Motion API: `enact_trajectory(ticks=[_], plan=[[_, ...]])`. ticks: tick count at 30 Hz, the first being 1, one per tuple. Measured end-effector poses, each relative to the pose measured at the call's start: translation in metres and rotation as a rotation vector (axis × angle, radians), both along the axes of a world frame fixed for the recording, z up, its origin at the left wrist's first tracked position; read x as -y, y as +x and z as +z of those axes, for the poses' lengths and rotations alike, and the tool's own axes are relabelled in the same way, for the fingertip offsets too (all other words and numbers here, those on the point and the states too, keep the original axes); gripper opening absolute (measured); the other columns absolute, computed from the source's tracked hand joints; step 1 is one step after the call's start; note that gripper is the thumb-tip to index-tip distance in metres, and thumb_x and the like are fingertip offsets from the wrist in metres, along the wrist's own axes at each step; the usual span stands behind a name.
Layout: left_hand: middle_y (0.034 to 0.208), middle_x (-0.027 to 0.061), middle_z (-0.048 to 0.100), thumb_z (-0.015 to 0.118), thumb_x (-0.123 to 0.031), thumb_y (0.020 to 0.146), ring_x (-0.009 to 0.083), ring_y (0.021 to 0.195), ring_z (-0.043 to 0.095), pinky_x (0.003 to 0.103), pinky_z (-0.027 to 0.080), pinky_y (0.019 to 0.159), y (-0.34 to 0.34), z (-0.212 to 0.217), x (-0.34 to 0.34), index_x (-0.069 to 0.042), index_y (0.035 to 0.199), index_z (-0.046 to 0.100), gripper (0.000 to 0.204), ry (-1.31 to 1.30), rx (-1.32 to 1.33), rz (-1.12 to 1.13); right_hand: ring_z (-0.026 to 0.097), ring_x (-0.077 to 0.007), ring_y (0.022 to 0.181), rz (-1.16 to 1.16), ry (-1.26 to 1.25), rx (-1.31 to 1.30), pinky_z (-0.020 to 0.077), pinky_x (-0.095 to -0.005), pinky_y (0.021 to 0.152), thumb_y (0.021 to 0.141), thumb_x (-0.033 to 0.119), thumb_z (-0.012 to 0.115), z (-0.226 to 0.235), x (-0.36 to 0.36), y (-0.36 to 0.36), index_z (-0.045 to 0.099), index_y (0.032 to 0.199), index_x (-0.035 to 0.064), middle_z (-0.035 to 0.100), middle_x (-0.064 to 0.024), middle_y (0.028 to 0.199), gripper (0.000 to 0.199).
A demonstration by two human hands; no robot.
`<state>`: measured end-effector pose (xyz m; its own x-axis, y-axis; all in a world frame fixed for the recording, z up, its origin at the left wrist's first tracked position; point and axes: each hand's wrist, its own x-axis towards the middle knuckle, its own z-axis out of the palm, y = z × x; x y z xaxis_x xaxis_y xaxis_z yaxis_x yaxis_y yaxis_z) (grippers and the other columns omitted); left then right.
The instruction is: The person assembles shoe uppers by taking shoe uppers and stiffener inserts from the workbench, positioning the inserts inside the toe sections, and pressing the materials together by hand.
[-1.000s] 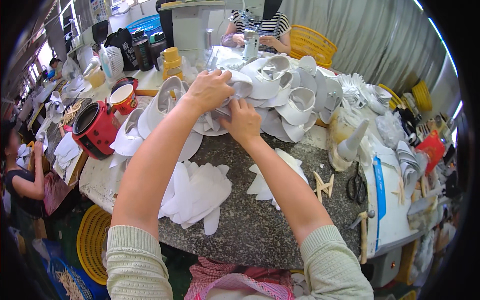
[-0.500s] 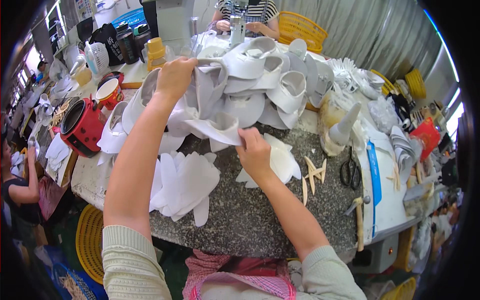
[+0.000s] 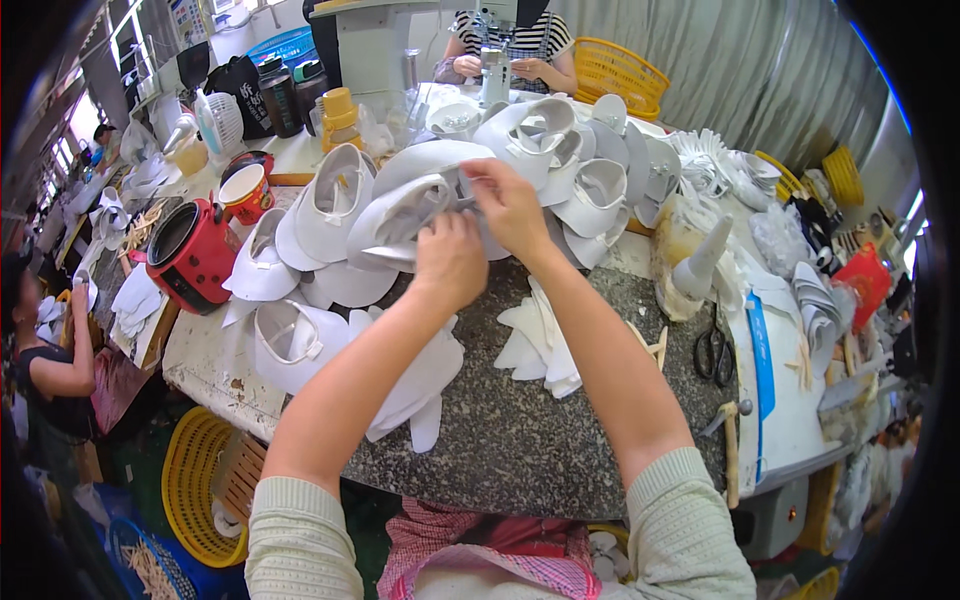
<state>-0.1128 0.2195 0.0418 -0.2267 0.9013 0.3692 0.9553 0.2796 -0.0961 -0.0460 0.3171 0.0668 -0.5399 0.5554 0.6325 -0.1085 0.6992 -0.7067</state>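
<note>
A white shoe upper (image 3: 392, 212) is gripped near its opening, over the front of a pile of similar white shoe uppers (image 3: 598, 190). My left hand (image 3: 450, 258) is closed at the upper's near right edge, its fingertips partly hidden. Just beyond it, my right hand (image 3: 508, 205) pinches the upper's far right edge. Under and beside my left forearm lie flat white cut pieces (image 3: 425, 375) and another white shoe upper (image 3: 290, 335). More flat white pieces (image 3: 540, 340) lie left of my right forearm, on the dark speckled slab (image 3: 520, 440).
To the right are black scissors (image 3: 714, 355), a hammer (image 3: 731, 450) and a glue-smeared pot (image 3: 680, 260) with a white cone-shaped piece. A red cooker (image 3: 185, 255) and paper cup (image 3: 246, 192) stand at left. A co-worker (image 3: 510, 60) sits behind a sewing machine.
My left hand has come down and right from the pile's far left side, while my right hand has risen to meet it. Both now hold one upper close together. The view has shifted slightly.
</note>
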Motion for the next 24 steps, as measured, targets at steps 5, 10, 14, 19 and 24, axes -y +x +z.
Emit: enact_trajectory(ticks=[5,10,14,19,24], plan=[[0.110,0.0143,0.059,0.054,-0.020,0.078,0.0283,0.096,0.058,0.044,0.047,0.074,-0.002,0.007,-0.017,-0.003,0.104,0.061,0.032,-0.056,0.244,0.042,0.055,-0.0268,0.103,0.002,0.321,0.255,0.0459,-0.0322,0.084,0.065,0.020,0.075,0.012,-0.008,-0.030,0.055,0.114,0.0093,0.047,-0.0108,0.118,0.054],[0.070,0.0168,0.062,0.065,-0.019,0.071,0.0318,0.075,0.062,0.040,0.050,0.068,0.001,-0.009,0.015,-0.002,0.078,0.061,0.019,0.060,0.291,-0.099,0.034,-0.0309,0.123,-0.240,0.512,0.278,0.0290,-0.0499,0.093,0.059,0.032,0.078,-0.005,-0.013,-0.033,0.027,0.137,0.0237,0.040,-0.0058,0.130,0.093],[0.051,0.0126,0.053,0.066,-0.017,0.068,0.0311,0.055,0.058,0.037,0.049,0.062,0.004,-0.010,0.048,-0.003,0.060,0.054,0.020,0.268,0.207,-0.182,0.038,-0.0250,0.120,-0.359,0.555,0.265,0.0267,-0.0458,0.089,0.060,0.036,0.074,-0.018,-0.003,-0.047,0.029,0.137,0.0240,0.045,-0.0073,0.124,0.089],[0.046,0.0068,0.043,0.064,-0.013,0.063,0.0223,0.046,0.047,0.033,0.043,0.054,0.021,-0.014,0.089,-0.008,0.054,0.045,0.021,0.278,0.192,-0.629,0.042,-0.0236,0.112,-0.330,0.546,0.249,0.0254,-0.0425,0.087,0.057,0.040,0.073,-0.016,-0.026,-0.050,0.031,0.137,0.0288,0.054,-0.0047,0.106,0.091],[0.048,0.0024,0.041,0.064,-0.014,0.060,0.0173,0.046,0.044,0.029,0.041,0.054,0.045,-0.007,0.133,-0.009,0.054,0.040,0.025,0.279,0.302,-0.898,0.042,-0.0238,0.112,-0.251,0.439,0.302,0.0266,-0.0427,0.089,0.060,0.039,0.074,-0.020,-0.030,-0.043,0.029,0.138,0.0309,0.053,-0.0070,0.108,0.090]])
